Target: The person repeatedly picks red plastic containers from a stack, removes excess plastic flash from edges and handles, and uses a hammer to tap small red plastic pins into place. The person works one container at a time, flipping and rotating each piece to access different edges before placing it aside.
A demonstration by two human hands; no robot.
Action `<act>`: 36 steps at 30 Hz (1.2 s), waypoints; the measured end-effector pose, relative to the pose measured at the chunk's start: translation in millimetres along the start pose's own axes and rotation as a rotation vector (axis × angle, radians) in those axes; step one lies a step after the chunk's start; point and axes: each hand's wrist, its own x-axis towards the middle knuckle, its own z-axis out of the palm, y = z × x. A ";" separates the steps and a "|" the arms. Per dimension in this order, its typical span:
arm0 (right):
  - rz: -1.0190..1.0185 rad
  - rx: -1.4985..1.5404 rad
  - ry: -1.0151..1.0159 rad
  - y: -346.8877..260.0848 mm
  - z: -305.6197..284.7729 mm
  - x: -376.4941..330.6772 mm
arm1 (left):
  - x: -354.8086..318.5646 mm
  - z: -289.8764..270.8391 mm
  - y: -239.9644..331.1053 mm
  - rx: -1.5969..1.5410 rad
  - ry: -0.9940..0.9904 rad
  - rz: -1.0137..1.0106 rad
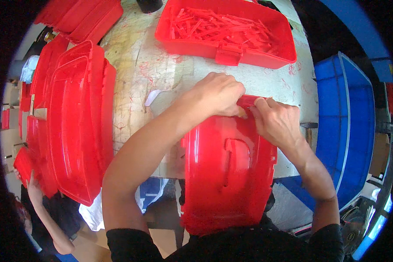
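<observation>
A red plastic lid [228, 174] with a moulded handle recess lies in front of me, its near end over the table's edge. My left hand [218, 94] is curled on the lid's far edge, fingers closed on the rim. Touching it, my right hand [277, 122] pinches a small red piece at that same far edge. The exact spot under my fingertips is hidden.
A red bin [192, 43] of thin red plastic strips stands at the back of the worn table [137, 74]. Stacked red lids [76, 122] fill the left side. Blue crates [349, 126] stand to the right. Another person's hand [32, 187] reaches in at lower left.
</observation>
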 end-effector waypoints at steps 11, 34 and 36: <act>0.085 -0.075 -0.035 -9.6 0.5 -0.5 | 13.5 -2.4 9.9 0.061 -0.060 -0.034; -0.117 -0.295 -0.055 -8.0 4.2 15.3 | 16.2 5.8 14.6 0.124 -0.024 -0.082; -0.316 -0.416 -0.146 -7.5 -3.8 24.7 | 15.7 8.0 12.3 0.134 0.021 -0.055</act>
